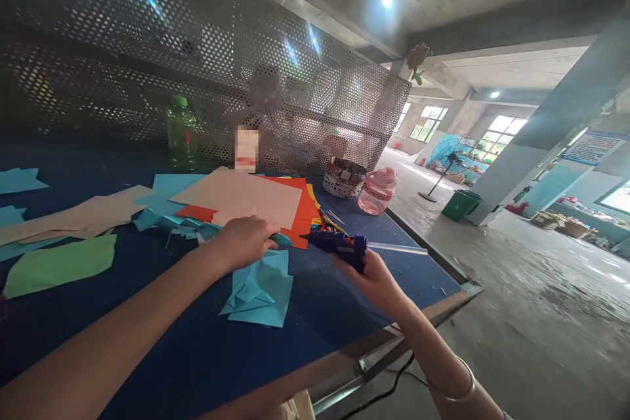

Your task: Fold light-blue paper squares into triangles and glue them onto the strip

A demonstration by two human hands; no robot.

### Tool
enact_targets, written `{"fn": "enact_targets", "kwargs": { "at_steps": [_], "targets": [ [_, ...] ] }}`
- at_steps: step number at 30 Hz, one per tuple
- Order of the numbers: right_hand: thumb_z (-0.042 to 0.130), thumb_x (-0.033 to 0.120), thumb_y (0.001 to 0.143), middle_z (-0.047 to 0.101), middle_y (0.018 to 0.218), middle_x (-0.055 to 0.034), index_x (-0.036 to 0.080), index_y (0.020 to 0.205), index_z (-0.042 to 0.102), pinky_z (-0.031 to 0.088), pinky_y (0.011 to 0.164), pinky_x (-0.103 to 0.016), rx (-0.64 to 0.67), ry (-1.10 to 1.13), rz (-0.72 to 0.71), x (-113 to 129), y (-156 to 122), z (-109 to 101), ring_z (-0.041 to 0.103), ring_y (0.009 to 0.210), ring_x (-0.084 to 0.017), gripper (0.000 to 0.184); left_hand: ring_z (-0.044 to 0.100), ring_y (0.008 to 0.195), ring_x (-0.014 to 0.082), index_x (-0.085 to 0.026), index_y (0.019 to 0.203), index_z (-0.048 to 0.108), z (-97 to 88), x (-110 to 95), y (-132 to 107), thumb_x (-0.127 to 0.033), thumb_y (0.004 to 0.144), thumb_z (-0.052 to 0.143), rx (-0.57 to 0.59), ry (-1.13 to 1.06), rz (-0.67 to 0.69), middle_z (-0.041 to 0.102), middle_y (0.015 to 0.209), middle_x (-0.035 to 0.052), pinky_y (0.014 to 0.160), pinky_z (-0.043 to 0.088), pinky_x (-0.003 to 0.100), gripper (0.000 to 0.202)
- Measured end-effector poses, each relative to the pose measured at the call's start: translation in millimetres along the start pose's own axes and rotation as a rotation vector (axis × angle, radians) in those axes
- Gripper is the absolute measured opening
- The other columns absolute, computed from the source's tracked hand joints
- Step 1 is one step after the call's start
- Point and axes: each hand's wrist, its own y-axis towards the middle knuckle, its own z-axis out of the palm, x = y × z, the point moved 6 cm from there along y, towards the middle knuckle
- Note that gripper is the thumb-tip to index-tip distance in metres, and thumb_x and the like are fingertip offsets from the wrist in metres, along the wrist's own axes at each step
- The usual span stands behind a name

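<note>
My right hand (377, 275) is wrapped round a dark blue hot glue gun (339, 243), its nozzle pointing left. A long clear glue stick (398, 249) sticks out behind it. Just left of the nozzle, my left hand (250, 237) is closed on a small piece of folded blue paper (282, 239); most of that piece is hidden by the fingers. Below it on the table lie blue folded sheets (260, 292). Beyond the hands, a pale pink sheet (241, 193) overlaps orange paper (298, 239).
Blue table (162, 348) with green paper (62, 266) and beige paper (93, 213) at left. A green-capped bottle (181, 134), patterned round container (343, 178) and pink plastic jar (378, 191) stand near the perforated metal panel (216, 52). A black cable (388, 388) hangs below the table edge.
</note>
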Motion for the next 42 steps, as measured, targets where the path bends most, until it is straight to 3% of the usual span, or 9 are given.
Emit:
{"fn": "enact_targets", "kwargs": {
  "at_steps": [4,13,22,31,42],
  "targets": [
    [0.055,0.042,0.092,0.053,0.065,0.0018,0.013,0.090,0.068,0.032,0.053,-0.021,0.044,-0.166,-0.060,1.1,-1.1,8.4,0.037,0.060,-0.011,0.032,0.069,0.095,0.0320,-0.022,0.091,0.071,-0.9,-2.0,-0.1,-0.026,0.088,0.055,0.003,0.002,-0.008,0.075,0.098,0.0117,0.068,0.048,0.035,0.017],
    [0.058,0.041,0.093,0.063,0.076,-0.0016,0.016,0.099,0.066,0.042,0.061,-0.025,0.051,-0.260,-0.114,6.9,1.9,15.1,0.054,0.072,-0.018,0.027,0.069,0.094,0.0297,-0.021,0.089,0.070,-3.0,-8.4,-3.6,-0.022,0.089,0.056,0.017,0.007,0.007,0.075,0.096,0.0107,0.068,0.047,0.033,0.014],
    [0.055,0.037,0.096,0.070,0.105,-0.0082,0.017,0.108,0.063,0.049,0.080,-0.033,0.094,-0.315,-0.157,5.4,2.0,21.2,0.063,0.091,-0.022,0.025,0.070,0.090,0.0285,-0.023,0.089,0.069,4.4,-6.0,0.3,-0.021,0.088,0.057,0.004,0.005,0.016,0.074,0.098,0.0093,0.067,0.047,0.033,0.013],
    [0.056,0.032,0.097,0.070,0.101,-0.0077,0.020,0.106,0.059,0.051,0.083,-0.033,0.093,-0.391,-0.243,12.7,-0.1,26.4,0.066,0.095,-0.023,0.016,0.068,0.090,0.0268,-0.023,0.085,0.065,11.0,-4.0,2.0,-0.021,0.089,0.055,-0.032,-0.023,0.065,0.074,0.097,0.0066,0.063,0.044,0.032,0.011],
    [0.057,0.032,0.097,0.070,0.103,-0.0093,0.020,0.105,0.057,0.053,0.081,-0.034,0.086,-0.448,-0.228,13.8,-0.5,27.8,0.068,0.094,-0.024,0.014,0.068,0.091,0.0261,-0.022,0.086,0.065,12.2,-5.6,1.5,-0.017,0.090,0.051,-0.055,-0.028,0.090,0.073,0.098,0.0065,0.062,0.042,0.031,0.015]
  ]
}}
